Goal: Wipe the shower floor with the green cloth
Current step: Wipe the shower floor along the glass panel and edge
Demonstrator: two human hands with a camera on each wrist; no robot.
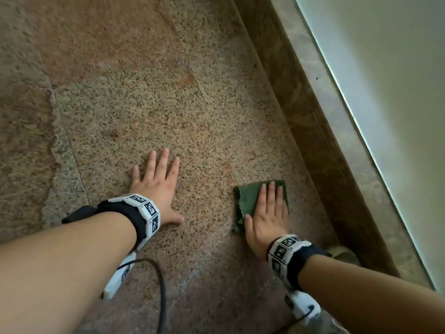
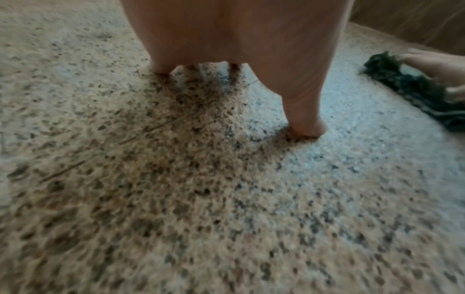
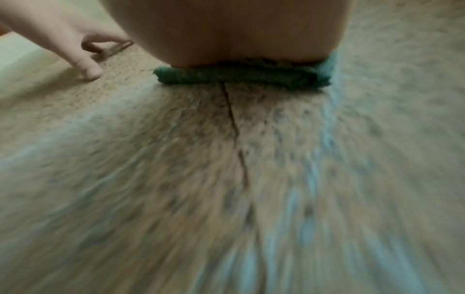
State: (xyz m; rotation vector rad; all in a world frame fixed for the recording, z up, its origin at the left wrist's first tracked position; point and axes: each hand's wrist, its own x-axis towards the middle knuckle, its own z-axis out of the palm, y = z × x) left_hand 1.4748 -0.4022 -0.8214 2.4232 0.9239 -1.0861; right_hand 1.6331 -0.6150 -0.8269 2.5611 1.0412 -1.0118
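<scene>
We have both hands down on the floor (image 1: 144, 104), a speckled stone surface in tan and brown. Our right hand (image 1: 266, 216) lies palm-down on the cloth (image 1: 248, 201), fingers straight and close together, pointing away from us; nothing is gripped, the flat hand simply presses the fabric to the stone. The thumb sits at the cloth's left part, near its ragged left edge. From the right wrist view, the heel of the hand (image 3: 226, 33) sits on a bunched green fold (image 3: 239, 76), and the floor below it is smeared with motion blur, with a thin crack (image 3: 232, 123) running out from under the fold.

The cloth lies at the floor's right side, just beside the brown stone curb (image 1: 310, 131) that runs along that edge; whether it touches the curb we cannot tell. Beyond the curb stands a pale panel (image 1: 385, 80).

Our left hand (image 1: 156, 186) rests flat on bare stone, well left of the cloth, fingers spread wide and straight, thumb out toward the right. In the left wrist view the thumb tip (image 2: 305, 127) presses the stone, and the cloth (image 2: 402, 85) shows dark at the right edge of the picture under the other hand's fingers (image 2: 432, 63).

Both forearms reach forward, each with a marker-covered wristband (image 1: 144, 213). A black cable (image 1: 161, 285) loops across the floor near its near edge.
</scene>
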